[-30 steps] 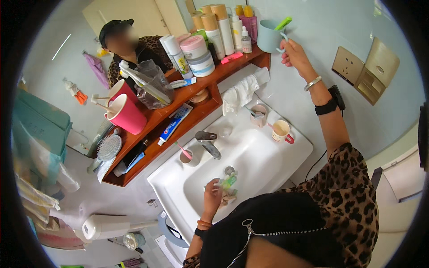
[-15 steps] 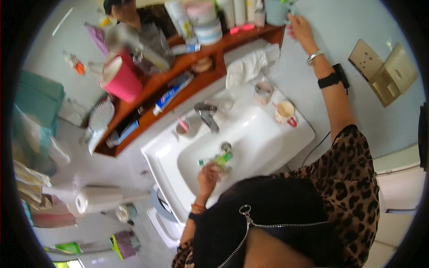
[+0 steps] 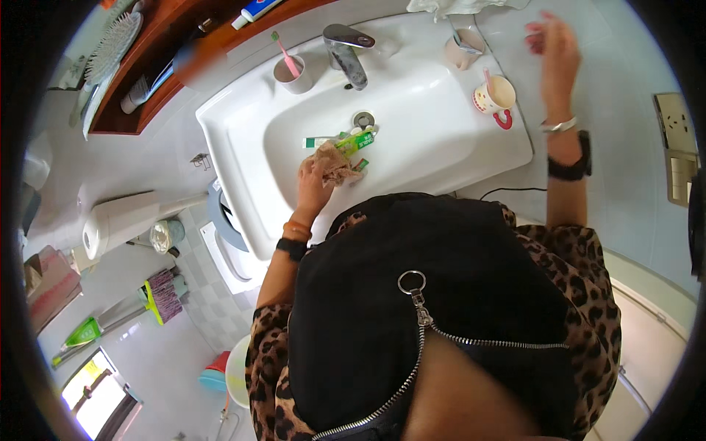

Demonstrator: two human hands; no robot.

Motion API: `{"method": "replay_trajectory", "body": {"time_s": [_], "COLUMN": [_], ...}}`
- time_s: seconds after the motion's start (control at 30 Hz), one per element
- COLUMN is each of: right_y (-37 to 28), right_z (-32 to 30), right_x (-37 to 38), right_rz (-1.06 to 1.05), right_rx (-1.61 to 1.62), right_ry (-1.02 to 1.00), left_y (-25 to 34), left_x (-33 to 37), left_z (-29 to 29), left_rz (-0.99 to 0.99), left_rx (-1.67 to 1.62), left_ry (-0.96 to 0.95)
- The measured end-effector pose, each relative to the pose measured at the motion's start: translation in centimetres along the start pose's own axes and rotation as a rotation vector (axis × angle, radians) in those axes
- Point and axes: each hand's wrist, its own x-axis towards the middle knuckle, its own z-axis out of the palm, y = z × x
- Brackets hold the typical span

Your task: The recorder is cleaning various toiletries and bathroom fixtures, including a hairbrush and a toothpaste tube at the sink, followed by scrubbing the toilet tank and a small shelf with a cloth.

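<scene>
Over the white sink [image 3: 426,165], my left hand [image 3: 312,182] is closed on a crumpled brown cloth [image 3: 340,163]. Beside the cloth, green and white tubes or packets [image 3: 358,141] lie in the basin near the drain [image 3: 363,120]. My right hand [image 3: 560,62], with a silver bracelet at its wrist, is raised at the right by the wall. Its fingers look loosely curled and apart, with nothing seen in them. Nearest to it on the sink rim is a cream mug [image 3: 494,94] with a red handle and a pink toothbrush in it.
A grey faucet [image 3: 346,55] stands at the back of the sink, between a cup with a pink toothbrush [image 3: 294,75] and a pinkish cup [image 3: 463,50]. A wooden shelf [image 3: 118,121] runs above at the left. A white cloth [image 3: 456,7] hangs at the back.
The view has tilted down, so most of the shelf top is out of sight. My right hand has come away from the blue-green mug on the shelf. My left hand stays in the basin.
</scene>
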Motion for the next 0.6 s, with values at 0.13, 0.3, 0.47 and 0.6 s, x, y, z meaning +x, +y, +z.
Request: {"method": "replay_trajectory", "body": {"time_s": [0.13, 0.3, 0.47, 0.6], "right_y": [3.6, 7.6, 12.4, 13.9], "right_z": [5.5, 12.0, 17.2, 22.1], "right_x": [-10.0, -18.1, -21.0, -22.8], "right_rz": [0.258, -0.063, -0.007, -0.140], "right_rx": [0.315, -0.254, -0.276, -0.389], "right_ry": [-0.440, -1.072, -1.193, -1.160], "left_y": [-1.4, -3.3, -0.4, -2.6], "left_x": [2.5, 2.8, 1.7, -1.8], "left_z": [2.6, 2.5, -2.4, -3.3], "left_rz": [-0.015, -0.036, -0.133, -0.019], "left_rx": [0.185, 0.335, 0.224, -0.026], "left_ry": [-0.026, -0.312, -0.454, -0.386]}}
